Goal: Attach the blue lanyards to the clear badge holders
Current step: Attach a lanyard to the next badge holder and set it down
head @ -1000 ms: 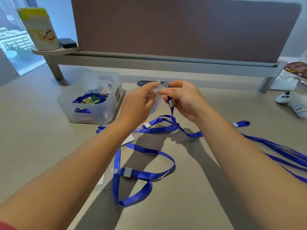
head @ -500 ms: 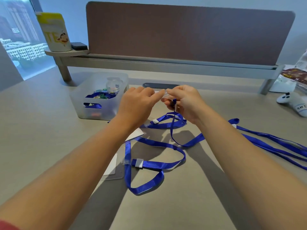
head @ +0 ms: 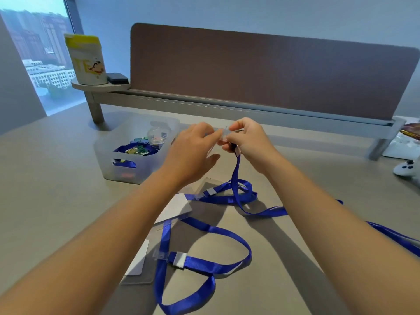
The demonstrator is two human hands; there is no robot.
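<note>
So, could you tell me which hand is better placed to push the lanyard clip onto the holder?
Probably the right hand: it already pinches the lanyard at its clip end, right against the holder, which the left hand steadies.

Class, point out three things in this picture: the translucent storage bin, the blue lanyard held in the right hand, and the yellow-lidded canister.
translucent storage bin [head: 109, 155], head view, on its left wall.
blue lanyard [head: 236, 171], head view, on the hanging strap.
yellow-lidded canister [head: 87, 64], head view, on its printed side.
</note>
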